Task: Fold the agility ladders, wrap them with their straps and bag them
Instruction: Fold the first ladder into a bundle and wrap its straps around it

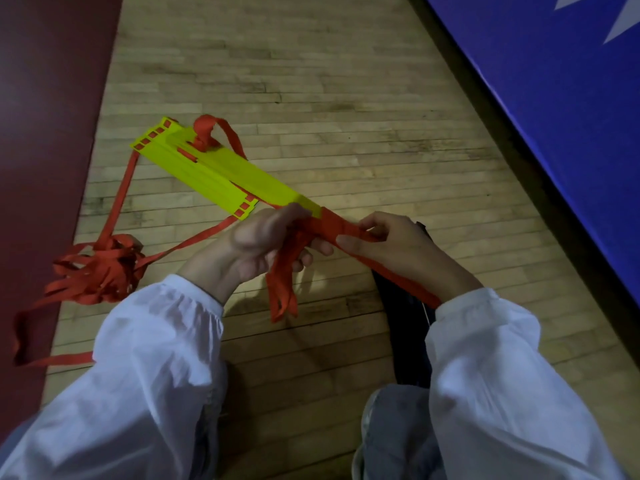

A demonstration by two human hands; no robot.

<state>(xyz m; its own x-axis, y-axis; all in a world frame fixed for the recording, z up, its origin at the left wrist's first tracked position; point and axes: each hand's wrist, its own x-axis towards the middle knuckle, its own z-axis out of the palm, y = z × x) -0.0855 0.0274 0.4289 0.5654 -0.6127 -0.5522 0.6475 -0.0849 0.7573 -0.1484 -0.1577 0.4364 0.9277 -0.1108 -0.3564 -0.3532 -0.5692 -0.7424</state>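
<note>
- A person sat on the wooden floor [311,81] with a stack of yellow rungs [221,171] gathered flat. Its far end lay on the boards and its near end was lifted at the hands.
- The left hand [256,244] was curled round the near end of the stack and a bunch of red strap [332,226], with loose loops [282,292] hanging below the fingers.
- The right hand [391,247] pinched the strap where it was wound round the tip of the stack, thumb under and fingers bent over it.
- Judged from this, the folding looked done and the wrapping barely begun: only the near tip was bound, and a knot [204,133] sat at the far end.
- A large tangle of strap [104,268] lay unwound on the floor to the left, tied to the stack by two long runs. It would likely have to be cleared before wrapping could go on.
- Bagging had not started. Dark fabric [405,323] under the right forearm could be the bag, though that could not be told.
- A dark red mat [45,98] bordered the left and a blue mat [554,98] the right.
</note>
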